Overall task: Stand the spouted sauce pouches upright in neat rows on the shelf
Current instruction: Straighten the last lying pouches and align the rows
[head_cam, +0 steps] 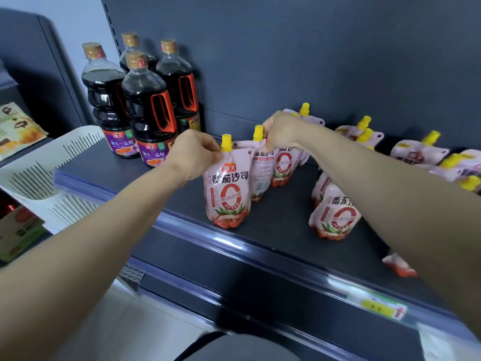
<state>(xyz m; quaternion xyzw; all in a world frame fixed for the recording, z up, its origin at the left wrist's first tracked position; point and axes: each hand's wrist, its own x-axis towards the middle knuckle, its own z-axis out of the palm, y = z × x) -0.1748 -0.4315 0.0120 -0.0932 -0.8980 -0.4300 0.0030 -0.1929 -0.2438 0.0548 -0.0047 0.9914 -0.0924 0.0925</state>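
Bare forearms [104, 230] over a dark grey shelf [281, 230], left hand [194, 152] pinching the top of an upright pink yellow-spouted sauce pouch [229, 188] near the front edge, right hand [282, 131] gripping another upright pouch [283, 165] behind it, more pouches [419, 152] lying flat at right.

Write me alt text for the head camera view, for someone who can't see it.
A person's left hand pinches the top of an upright pink sauce pouch at the front of a dark shelf, while the right hand grips a pouch farther back. Four dark sauce bottles stand at left; more pouches lie toppled at right.
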